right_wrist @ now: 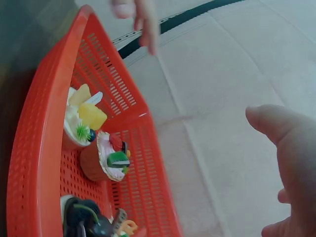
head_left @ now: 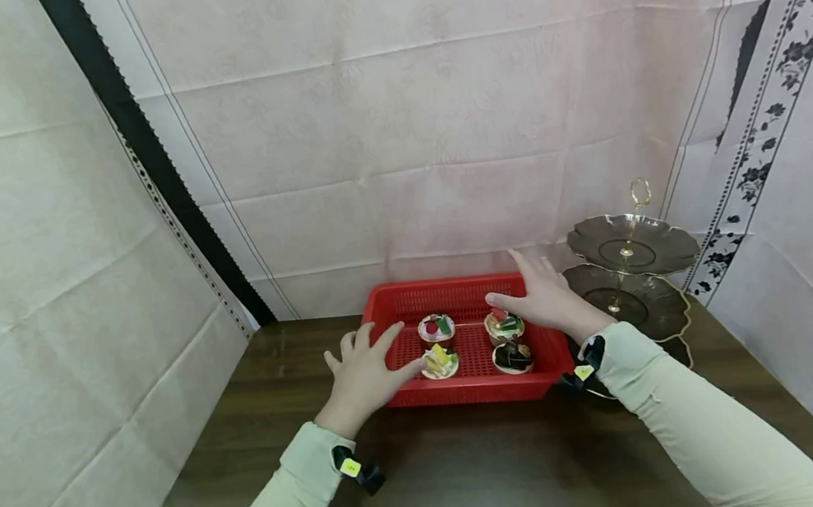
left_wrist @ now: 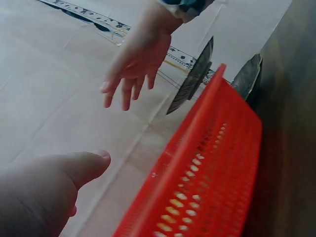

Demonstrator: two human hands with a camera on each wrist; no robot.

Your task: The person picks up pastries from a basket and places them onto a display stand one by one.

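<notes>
A red plastic basket (head_left: 458, 393) holds several decorated cupcakes. On its left are one with yellow pieces on cream (head_left: 439, 362) and, behind it, one with pink-white frosting and a green piece (head_left: 437, 328). On the right, a dark-topped cupcake (head_left: 512, 358) sits in front of one with red and green toppings (head_left: 505, 326). My left hand (head_left: 362, 380) hovers at the basket's left side, fingers spread, thumb overlapping the yellow-topped cupcake's edge in the head view. Above the right side is my right hand (head_left: 547, 298), thumb apart from the fingers. Neither hand holds anything.
Right of the basket stands a tiered dark tray stand (head_left: 632, 242) with gold edges and a ring handle, partly behind my right forearm. Everything rests on a dark wooden table (head_left: 474, 469). Pale cloth (head_left: 400, 122) hangs at the back and both sides.
</notes>
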